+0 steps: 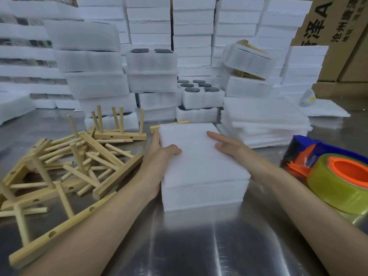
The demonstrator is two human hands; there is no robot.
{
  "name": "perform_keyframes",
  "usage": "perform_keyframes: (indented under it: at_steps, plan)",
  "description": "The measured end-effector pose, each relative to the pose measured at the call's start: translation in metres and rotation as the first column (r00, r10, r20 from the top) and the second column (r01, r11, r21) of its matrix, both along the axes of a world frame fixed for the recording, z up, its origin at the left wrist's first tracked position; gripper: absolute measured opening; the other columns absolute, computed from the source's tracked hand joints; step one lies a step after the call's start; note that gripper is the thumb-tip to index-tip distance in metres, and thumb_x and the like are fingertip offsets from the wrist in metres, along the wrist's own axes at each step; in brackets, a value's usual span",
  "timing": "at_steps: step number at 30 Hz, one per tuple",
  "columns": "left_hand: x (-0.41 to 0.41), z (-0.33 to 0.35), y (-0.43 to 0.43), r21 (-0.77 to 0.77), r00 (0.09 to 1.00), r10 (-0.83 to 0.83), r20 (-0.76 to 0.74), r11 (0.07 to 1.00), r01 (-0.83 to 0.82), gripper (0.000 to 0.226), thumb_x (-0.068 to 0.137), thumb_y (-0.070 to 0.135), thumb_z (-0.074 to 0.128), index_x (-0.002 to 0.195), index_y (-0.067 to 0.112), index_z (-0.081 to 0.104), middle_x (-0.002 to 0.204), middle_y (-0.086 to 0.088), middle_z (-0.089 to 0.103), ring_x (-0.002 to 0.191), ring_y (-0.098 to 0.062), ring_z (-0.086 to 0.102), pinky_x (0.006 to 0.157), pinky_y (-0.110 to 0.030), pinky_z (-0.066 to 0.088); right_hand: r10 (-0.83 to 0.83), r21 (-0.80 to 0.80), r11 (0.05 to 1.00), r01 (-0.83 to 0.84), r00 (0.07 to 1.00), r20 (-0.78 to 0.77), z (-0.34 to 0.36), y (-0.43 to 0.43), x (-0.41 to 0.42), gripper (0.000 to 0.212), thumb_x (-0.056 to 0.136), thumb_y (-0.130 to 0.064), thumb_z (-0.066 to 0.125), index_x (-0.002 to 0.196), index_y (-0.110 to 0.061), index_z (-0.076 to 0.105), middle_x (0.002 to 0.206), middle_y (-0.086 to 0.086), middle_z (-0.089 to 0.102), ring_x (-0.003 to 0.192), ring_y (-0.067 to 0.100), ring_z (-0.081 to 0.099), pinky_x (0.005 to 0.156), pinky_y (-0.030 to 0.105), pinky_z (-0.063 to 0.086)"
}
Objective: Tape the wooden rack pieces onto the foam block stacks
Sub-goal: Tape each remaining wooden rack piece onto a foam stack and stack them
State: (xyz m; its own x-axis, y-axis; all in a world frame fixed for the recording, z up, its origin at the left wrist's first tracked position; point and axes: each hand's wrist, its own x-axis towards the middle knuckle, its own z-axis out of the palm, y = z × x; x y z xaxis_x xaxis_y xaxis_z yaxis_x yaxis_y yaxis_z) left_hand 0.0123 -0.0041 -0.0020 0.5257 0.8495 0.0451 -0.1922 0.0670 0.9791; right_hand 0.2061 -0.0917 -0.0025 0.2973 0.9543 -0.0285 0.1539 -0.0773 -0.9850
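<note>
A white foam block stack (201, 166) sits on the steel table (199, 246) in front of me. My left hand (161, 150) grips its left edge, thumb on top and fingers down the side. My right hand (227, 144) rests flat on the top right of the stack with its fingers straight. A jumbled pile of wooden rack pieces (65, 166) with pegs lies to the left. One rack piece (119, 134) stands with its pegs upright behind the pile. A tape dispenser (334, 172) with a yellowish roll, orange core and blue handle lies at the right.
A pile of thin foam sheets (264, 122) sits behind the stack to the right. Tall stacks of foam blocks (151, 72), some holding dark round items (197, 86), fill the back. Cardboard boxes (338, 36) stand at the far right.
</note>
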Motion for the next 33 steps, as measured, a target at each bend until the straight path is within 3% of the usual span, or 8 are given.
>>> perform_keyframes:
  at_steps: [9, 12, 15, 18, 25, 29, 31, 33]
  plan:
    - [0.000, -0.007, 0.017, 0.010, 0.993, -0.120, 0.008, 0.993, 0.120, 0.036, 0.091, 0.002, 0.047, 0.124, 0.016, 0.056, 0.113, -0.003, 0.070, 0.101, -0.022, 0.068, 0.075, -0.030, 0.056, -0.116, 0.051, 0.992, 0.117, 0.993, -0.014, -0.002, 0.007, 0.000, 0.039, 0.097, -0.015, 0.052, 0.134, -0.029, 0.054, 0.129, -0.018, 0.051, 0.088, -0.017, 0.056, 0.065, 0.001, 0.045]
    - [-0.002, -0.010, 0.030, 0.398, 0.943, 0.235, -0.234, 0.908, -0.128, 0.030, 0.104, 0.023, 0.035, 0.110, 0.014, 0.062, 0.107, -0.001, 0.068, 0.100, -0.017, 0.063, 0.086, -0.031, 0.047, -0.114, 0.029, 0.993, 0.114, 0.993, 0.009, -0.001, 0.006, 0.001, 0.040, 0.097, -0.018, 0.051, 0.134, -0.032, 0.053, 0.137, -0.013, 0.049, 0.100, -0.008, 0.056, 0.072, 0.005, 0.046]
    - [-0.010, -0.016, 0.047, 0.903, 0.548, 0.748, -0.375, 0.429, 0.031, 0.029, 0.098, 0.009, 0.038, 0.122, 0.007, 0.055, 0.122, -0.011, 0.056, 0.117, -0.027, 0.048, 0.097, -0.034, 0.035, -0.102, 0.029, 0.994, 0.102, 0.995, 0.007, 0.000, 0.005, -0.001, 0.036, 0.097, -0.019, 0.052, 0.125, -0.041, 0.054, 0.138, -0.013, 0.051, 0.104, -0.005, 0.058, 0.073, 0.005, 0.048]
    - [-0.010, -0.018, 0.045, 0.779, 0.182, 0.775, -0.605, 0.530, 0.335, 0.032, 0.095, 0.016, 0.041, 0.125, 0.009, 0.051, 0.128, -0.011, 0.052, 0.122, -0.029, 0.044, 0.103, -0.037, 0.031, -0.100, 0.035, 0.995, 0.099, 0.994, 0.047, -0.001, 0.006, 0.000, 0.034, 0.096, -0.022, 0.053, 0.121, -0.045, 0.055, 0.141, -0.012, 0.049, 0.116, 0.005, 0.056, 0.089, 0.016, 0.044]
    - [-0.018, -0.003, 0.026, 0.667, -0.213, 0.769, -0.603, 0.632, 0.395, 0.032, 0.092, 0.027, 0.051, 0.122, 0.018, 0.055, 0.128, -0.008, 0.040, 0.120, -0.025, 0.039, 0.095, -0.035, 0.032, -0.090, 0.015, 0.996, 0.089, 0.988, 0.127, -0.004, 0.007, 0.006, 0.035, 0.096, -0.030, 0.055, 0.128, -0.045, 0.055, 0.150, -0.013, 0.038, 0.134, 0.007, 0.041, 0.115, 0.031, 0.029]
    - [-0.025, 0.013, 0.012, 0.623, -0.103, 0.699, -0.708, 0.687, 0.374, 0.024, 0.091, 0.011, 0.048, 0.106, 0.019, 0.065, 0.106, -0.003, 0.060, 0.106, -0.023, 0.057, 0.083, -0.033, 0.034, -0.084, 0.009, 0.996, 0.084, 0.991, 0.107, -0.003, 0.006, 0.005, 0.034, 0.095, -0.031, 0.056, 0.123, -0.050, 0.056, 0.150, -0.014, 0.037, 0.133, 0.006, 0.042, 0.115, 0.033, 0.029]
    - [-0.030, 0.025, 0.010, 0.811, 0.132, 0.815, -0.564, 0.517, 0.274, 0.021, 0.091, 0.008, 0.049, 0.102, 0.014, 0.066, 0.094, -0.006, 0.053, 0.097, -0.030, 0.058, 0.077, -0.035, 0.036, -0.082, 0.009, 0.997, 0.081, 0.989, 0.123, -0.003, 0.006, 0.005, 0.035, 0.094, -0.033, 0.056, 0.125, -0.048, 0.056, 0.151, -0.013, 0.035, 0.138, 0.007, 0.035, 0.118, 0.037, 0.025]
    - [-0.034, 0.039, 0.010, 0.972, 0.447, 0.880, -0.161, 0.220, -0.082, 0.022, 0.098, 0.015, 0.045, 0.110, 0.010, 0.062, 0.095, -0.010, 0.048, 0.088, -0.031, 0.055, 0.070, -0.034, 0.034, -0.084, 0.019, 0.996, 0.082, 0.988, 0.131, -0.003, 0.005, 0.005, 0.036, 0.094, -0.033, 0.056, 0.129, -0.045, 0.055, 0.153, -0.013, 0.033, 0.140, 0.006, 0.033, 0.118, 0.038, 0.023]
